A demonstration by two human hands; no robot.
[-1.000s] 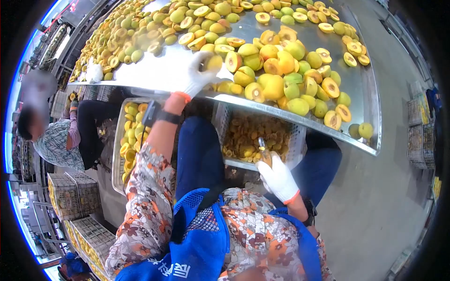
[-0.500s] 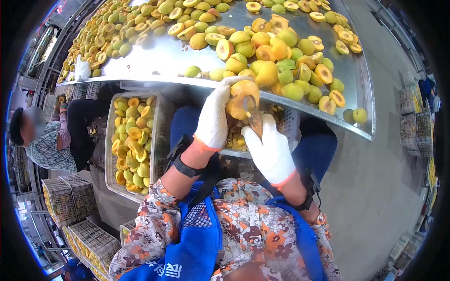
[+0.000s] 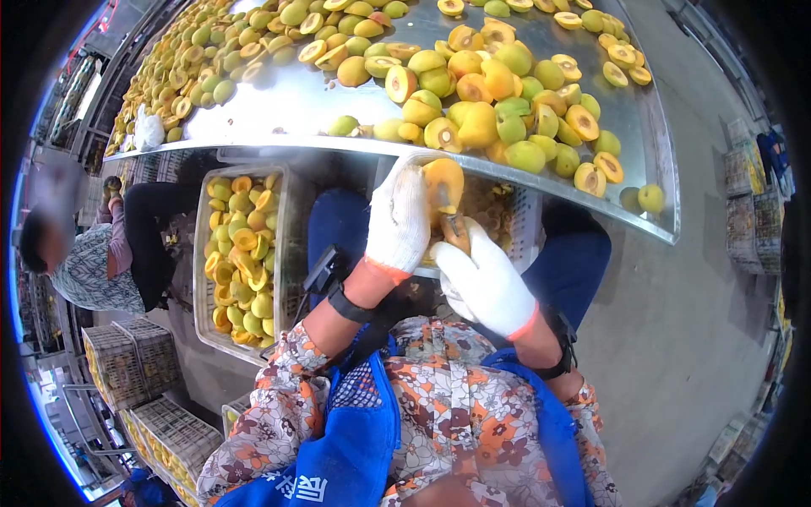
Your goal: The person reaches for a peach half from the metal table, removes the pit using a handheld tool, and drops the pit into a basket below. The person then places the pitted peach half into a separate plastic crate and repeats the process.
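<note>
My left hand (image 3: 399,218), in a white glove, is closed around a halved yellow fruit (image 3: 443,184) just below the metal table's front edge. In my gloved right hand (image 3: 487,279) is a small tool with a brown handle (image 3: 455,233); its metal end lies against the fruit's cut face. Beneath both hands, a crate (image 3: 524,228) with small brownish bits inside is partly hidden. Halved and whole fruits (image 3: 478,125) are heaped on the metal table (image 3: 372,101) just beyond my hands.
A crate of halved fruits (image 3: 199,279) stands left of my legs. Farther left sits another person (image 3: 97,253). Stacked crates (image 3: 131,359) are at the lower left, more crates (image 3: 754,232) at the far right. A white bag (image 3: 149,128) lies on the table.
The fruit is turned, and its cut face now shows more. My right hand has moved slightly down with the tool. My left hand has shifted a little right and down.
</note>
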